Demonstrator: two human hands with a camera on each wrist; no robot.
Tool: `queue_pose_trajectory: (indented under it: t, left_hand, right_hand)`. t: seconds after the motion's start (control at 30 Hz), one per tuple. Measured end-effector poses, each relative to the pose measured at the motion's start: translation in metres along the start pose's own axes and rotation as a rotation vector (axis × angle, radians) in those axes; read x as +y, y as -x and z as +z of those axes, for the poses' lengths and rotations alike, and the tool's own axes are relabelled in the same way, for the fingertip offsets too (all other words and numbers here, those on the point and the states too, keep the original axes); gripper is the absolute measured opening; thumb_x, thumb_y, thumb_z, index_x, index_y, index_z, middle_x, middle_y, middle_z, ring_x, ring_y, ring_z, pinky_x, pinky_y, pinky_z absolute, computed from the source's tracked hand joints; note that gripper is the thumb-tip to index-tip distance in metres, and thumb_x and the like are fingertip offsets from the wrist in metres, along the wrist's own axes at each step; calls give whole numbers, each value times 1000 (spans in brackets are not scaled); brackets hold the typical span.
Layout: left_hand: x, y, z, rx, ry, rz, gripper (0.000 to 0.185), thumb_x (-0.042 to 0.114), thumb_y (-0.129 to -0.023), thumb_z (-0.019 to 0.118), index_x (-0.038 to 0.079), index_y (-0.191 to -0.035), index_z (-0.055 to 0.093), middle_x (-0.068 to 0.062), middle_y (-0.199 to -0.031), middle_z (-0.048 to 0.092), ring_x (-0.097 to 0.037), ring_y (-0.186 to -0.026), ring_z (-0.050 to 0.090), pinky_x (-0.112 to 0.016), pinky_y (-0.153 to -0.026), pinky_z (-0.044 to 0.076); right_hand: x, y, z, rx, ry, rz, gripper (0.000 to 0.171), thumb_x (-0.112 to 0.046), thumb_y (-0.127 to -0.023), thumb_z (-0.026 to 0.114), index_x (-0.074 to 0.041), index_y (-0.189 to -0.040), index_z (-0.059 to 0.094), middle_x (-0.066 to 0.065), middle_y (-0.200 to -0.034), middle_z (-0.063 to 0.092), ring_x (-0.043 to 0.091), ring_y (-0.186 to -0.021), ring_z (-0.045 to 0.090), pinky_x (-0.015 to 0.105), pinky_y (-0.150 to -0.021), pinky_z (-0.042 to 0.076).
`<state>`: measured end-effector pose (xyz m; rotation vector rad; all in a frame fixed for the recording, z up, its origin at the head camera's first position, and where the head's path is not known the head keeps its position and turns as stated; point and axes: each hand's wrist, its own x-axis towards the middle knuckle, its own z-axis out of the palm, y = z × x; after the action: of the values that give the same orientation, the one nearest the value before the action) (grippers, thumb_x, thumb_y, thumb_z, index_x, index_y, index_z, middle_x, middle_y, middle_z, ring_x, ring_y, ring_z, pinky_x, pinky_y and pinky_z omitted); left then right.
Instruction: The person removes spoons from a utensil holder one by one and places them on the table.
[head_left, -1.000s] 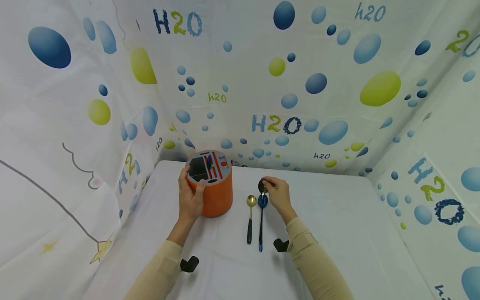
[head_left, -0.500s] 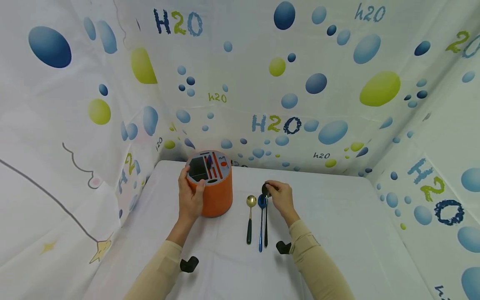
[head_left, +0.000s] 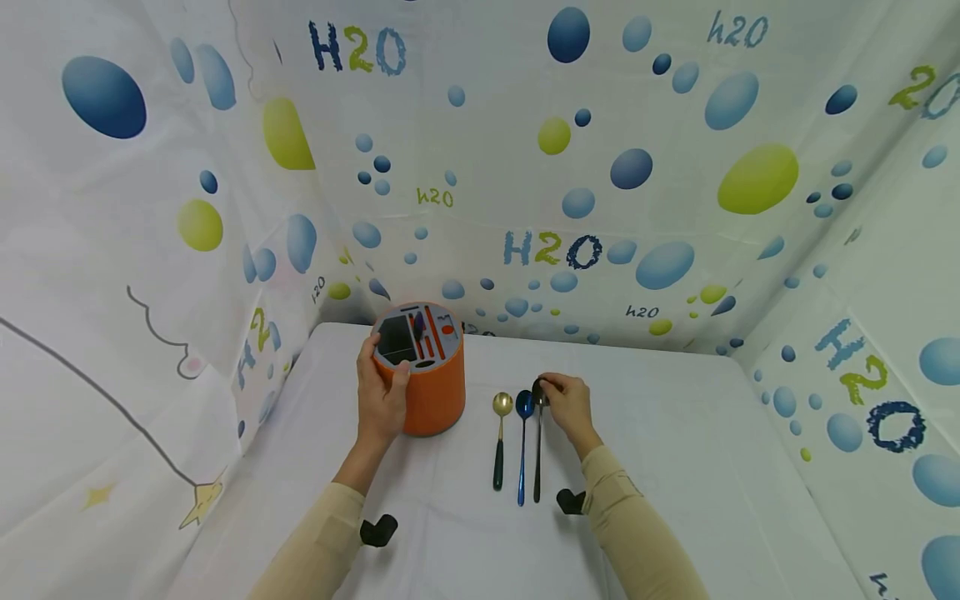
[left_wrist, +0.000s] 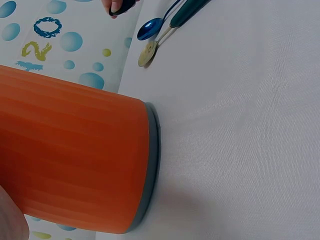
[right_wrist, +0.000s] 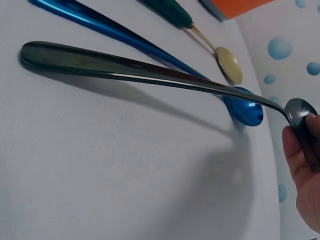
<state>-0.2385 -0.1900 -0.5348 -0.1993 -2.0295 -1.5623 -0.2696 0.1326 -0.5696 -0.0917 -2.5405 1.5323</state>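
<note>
My left hand [head_left: 382, 408] grips an orange cylindrical utensil holder [head_left: 437, 402] from its left side, thumb near the rim. Its grey top has several slots and openings. With my right hand [head_left: 568, 407] I pinch a dark, shiny spoon [head_left: 537, 454] by its bowl. The spoon's handle points toward me; in the right wrist view it casts a shadow on the white cloth beneath. Just left of it lies a blue spoon [head_left: 522, 450], bowl away from me. Further left, between that and the holder, lies a gold spoon [head_left: 498, 458] with a green handle.
A white cloth [head_left: 660, 483] covers the table. Behind it and at both sides hang white curtains [head_left: 480, 150] printed with blue and green drops. A dark bracket [head_left: 379, 530] sticks out from the left sleeve, and another dark bracket [head_left: 571, 502] from the right.
My right hand has brought the dark spoon right and toward me, from above the blue spoon's bowl to alongside the blue spoon. My left hand and the holder have stayed put.
</note>
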Motion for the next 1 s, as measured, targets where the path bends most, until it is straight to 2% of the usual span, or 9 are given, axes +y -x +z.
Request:
queue_pose_trajectory:
  t: [0.13,0.3,0.4,0.53,0.8,1.0]
  left_hand:
    - [-6,0,-1,-11,-2,5,66,23,-103,59,20,-160,25,-5,-163,35,-26,-140,45,-20,-113,40]
    - [-6,0,-2,-19,1,12,66,26,-104,58,21,-160,24,-5,-163,35,-26,-139,46,-19,-113,40]
    - [-6,0,-3,-20,-1,8,66,26,-104,58,22,-160,24,-6,-162,36,-26,-138,47,-22,-113,41]
    - [-5,1,-3,-19,4,-4,66,26,-104,58,23,-161,25,-5,-162,36,-25,-139,47,-25,-114,42]
    - [-4,1,-2,-22,10,4,66,26,-104,58,22,-161,24,-6,-162,36,-22,-139,46,-16,-111,41]
    - [34,4,-6,-22,22,10,64,15,-102,57,3,-157,26,-23,-159,36,-39,-138,46,-13,-110,39]
  right_hand:
    - [5,1,0,5,-2,27,22,-12,-102,65,-2,-117,77,17,-115,76,28,-102,71,38,-87,59]
    - [9,1,1,5,6,25,20,-11,-100,68,-2,-114,78,17,-110,77,27,-98,71,31,-81,58]
    - [12,0,2,1,48,3,18,-10,-98,69,-2,-111,79,17,-106,77,26,-93,70,29,-76,56]
    - [18,-2,1,0,115,-24,18,-10,-97,71,-1,-111,79,17,-105,78,26,-94,71,32,-79,57]
    - [23,-4,-4,-25,160,-27,19,-10,-98,70,0,-112,78,17,-106,78,28,-96,70,39,-82,58]
    - [25,-3,-5,-44,182,-23,19,-10,-98,70,0,-112,79,18,-108,78,32,-101,71,47,-89,58]
